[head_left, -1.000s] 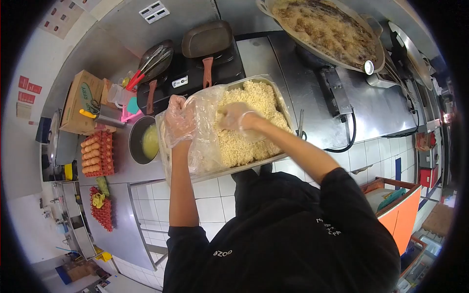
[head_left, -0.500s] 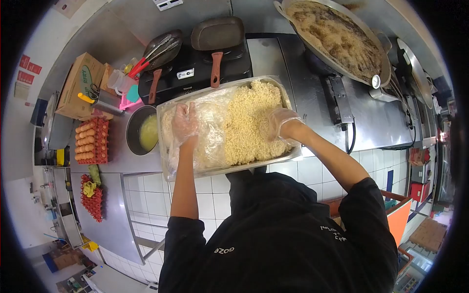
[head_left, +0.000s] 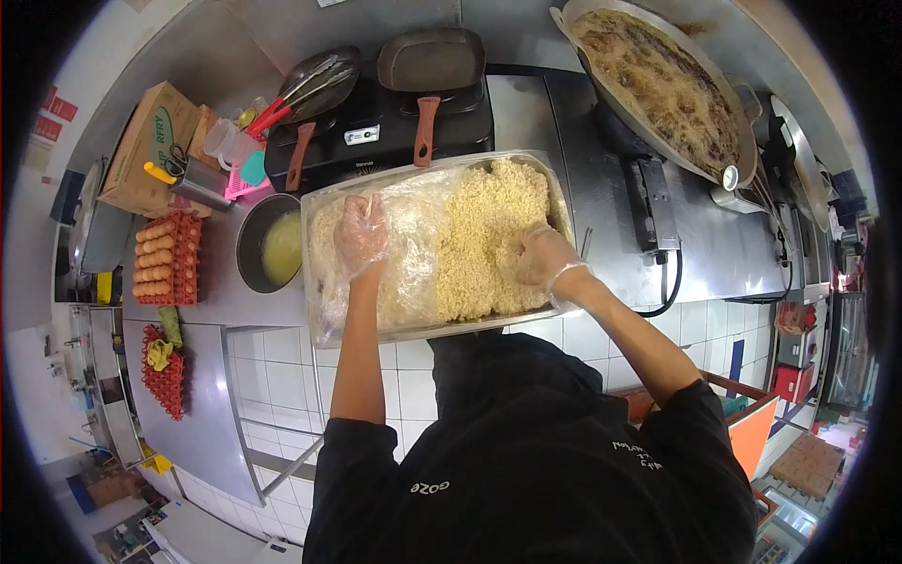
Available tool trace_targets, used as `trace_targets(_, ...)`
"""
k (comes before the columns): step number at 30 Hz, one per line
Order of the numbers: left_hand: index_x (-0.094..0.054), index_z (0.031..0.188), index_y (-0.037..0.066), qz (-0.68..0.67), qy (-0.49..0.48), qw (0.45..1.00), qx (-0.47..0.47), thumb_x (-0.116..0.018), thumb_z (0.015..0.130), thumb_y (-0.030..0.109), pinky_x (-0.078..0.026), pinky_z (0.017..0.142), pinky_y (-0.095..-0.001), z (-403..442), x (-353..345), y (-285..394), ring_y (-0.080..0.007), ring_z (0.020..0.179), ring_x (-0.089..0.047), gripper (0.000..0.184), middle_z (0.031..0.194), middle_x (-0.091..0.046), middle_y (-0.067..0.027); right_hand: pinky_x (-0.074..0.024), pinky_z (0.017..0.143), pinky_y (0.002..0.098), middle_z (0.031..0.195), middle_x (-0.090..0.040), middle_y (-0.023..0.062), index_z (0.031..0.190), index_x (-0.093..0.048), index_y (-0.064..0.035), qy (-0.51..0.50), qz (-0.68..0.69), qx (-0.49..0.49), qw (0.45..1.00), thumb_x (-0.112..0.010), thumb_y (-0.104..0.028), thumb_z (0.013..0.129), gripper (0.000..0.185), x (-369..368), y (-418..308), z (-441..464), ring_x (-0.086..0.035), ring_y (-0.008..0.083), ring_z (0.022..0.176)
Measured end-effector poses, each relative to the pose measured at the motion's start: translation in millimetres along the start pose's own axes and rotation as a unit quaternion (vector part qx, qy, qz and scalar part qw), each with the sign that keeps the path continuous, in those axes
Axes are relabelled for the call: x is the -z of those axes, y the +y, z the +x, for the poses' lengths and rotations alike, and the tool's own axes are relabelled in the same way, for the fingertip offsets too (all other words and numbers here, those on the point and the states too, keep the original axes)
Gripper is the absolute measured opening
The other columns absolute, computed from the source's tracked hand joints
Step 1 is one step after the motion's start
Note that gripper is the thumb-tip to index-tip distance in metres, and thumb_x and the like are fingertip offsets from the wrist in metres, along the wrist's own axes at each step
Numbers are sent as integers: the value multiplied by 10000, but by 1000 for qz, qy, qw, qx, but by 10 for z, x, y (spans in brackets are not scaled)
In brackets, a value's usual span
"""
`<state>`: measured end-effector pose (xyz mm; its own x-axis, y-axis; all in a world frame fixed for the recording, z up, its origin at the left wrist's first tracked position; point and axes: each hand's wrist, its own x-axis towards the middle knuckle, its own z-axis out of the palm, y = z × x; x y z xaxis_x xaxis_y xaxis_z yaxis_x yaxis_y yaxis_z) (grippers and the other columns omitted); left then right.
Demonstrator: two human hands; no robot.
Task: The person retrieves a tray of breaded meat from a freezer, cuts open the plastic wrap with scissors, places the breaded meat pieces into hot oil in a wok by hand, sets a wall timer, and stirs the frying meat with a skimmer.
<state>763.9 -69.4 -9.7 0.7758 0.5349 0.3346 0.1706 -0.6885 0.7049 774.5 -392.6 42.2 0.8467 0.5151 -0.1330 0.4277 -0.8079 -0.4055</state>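
Note:
A metal tray [head_left: 442, 336] stands at the counter's front edge. Pale yellow crumbs [head_left: 489, 235] lie in its right half, and clear plastic film [head_left: 409, 254] covers the left part. My left hand [head_left: 363, 230], in a clear glove, rests on the film with its fingers curled; whether it pinches the film is not clear. My right hand [head_left: 547, 258], also gloved, touches the crumbs near the tray's right side, its fingertips bent down and partly hidden against them.
Behind the tray are a square pan [head_left: 432, 61] and tongs [head_left: 305, 89] on a stove. A pot with yellow liquid [head_left: 282, 249] and eggs [head_left: 154, 258] stand left. A large pan of bubbling oil [head_left: 658, 89] is back right.
My right hand has moved from the middle of the crumbs to their right side. My left hand has shifted slightly on the film, which now lies flatter. The view has shifted.

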Motion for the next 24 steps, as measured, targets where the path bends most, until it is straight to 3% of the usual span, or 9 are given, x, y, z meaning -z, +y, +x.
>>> trace_targets(2,-516,885,80,-36,13,999,-27,-760,979,257,-455,623,-461,-20,-11,-33,-359,613,-509,316,690,-521,-131,-556,798,419,875,-698,179,1009,-716,-38,-112,108,-136,978,-821,-262,795,327,327,-178,94,-665,300,823)
trace_targets(6,-517,888,79,-22,19,999,-39,-757,982,255,-457,626,-464,-25,-2,-12,-359,616,-515,312,690,-523,-132,-546,738,363,817,-689,105,983,-696,-37,-26,235,-109,965,-792,-235,866,249,283,63,320,-656,217,774)
trace_targets(8,-521,893,79,-20,5,1000,-1,-749,988,250,-460,629,-464,-29,21,32,-372,624,-526,300,694,-532,-136,-551,763,345,926,-733,65,1066,-707,-19,-41,353,-114,928,-790,-282,905,320,309,112,429,-651,143,841)
trace_targets(10,-524,899,79,-27,0,1000,-6,-744,991,256,-461,634,-465,-43,38,20,-376,628,-532,297,698,-540,-137,-568,795,368,948,-754,132,1133,-710,-4,-9,312,-95,945,-716,-254,946,312,156,330,481,-707,218,852)
trace_targets(12,-527,904,78,-33,-3,999,-6,-740,994,262,-463,638,-465,-34,27,-15,-379,631,-538,295,703,-547,-139,-582,835,403,1004,-756,215,1167,-705,8,-16,-58,37,998,-696,-230,928,338,108,464,519,-743,325,904)
trace_targets(13,-529,910,78,-19,-2,1000,-1,-736,997,269,-464,644,-467,-30,9,-33,-383,636,-544,295,707,-554,-140,-582,835,403,1004,-756,215,1167,-705,8,-17,-58,37,998,-696,-230,928,338,57,520,508,-743,325,904)
trace_targets(15,-531,916,77,-7,-4,1000,4,-732,1000,276,-465,649,-469,-38,27,7,-387,641,-549,295,711,-561,-142,-584,863,444,1053,-743,252,1161,-723,-2,-181,-222,63,956,-678,-195,898,330,165,357,408,-733,395,959)
trace_targets(19,-529,920,79,-10,-19,1000,22,-734,999,284,-466,656,-471,-29,64,61,-400,649,-528,301,717,-564,-148,-586,842,452,1027,-753,228,1082,-747,-1,-148,-191,55,969,-709,-213,853,315,61,418,355,-738,381,932)
trace_targets(24,-519,917,81,-24,-4,1000,7,-743,994,272,-466,656,-469,-33,31,-18,-386,642,-511,305,709,-550,-146,-586,811,454,990,-744,228,935,-754,-8,-225,-228,96,942,-751,-235,785,272,-22,642,435,-737,380,912)
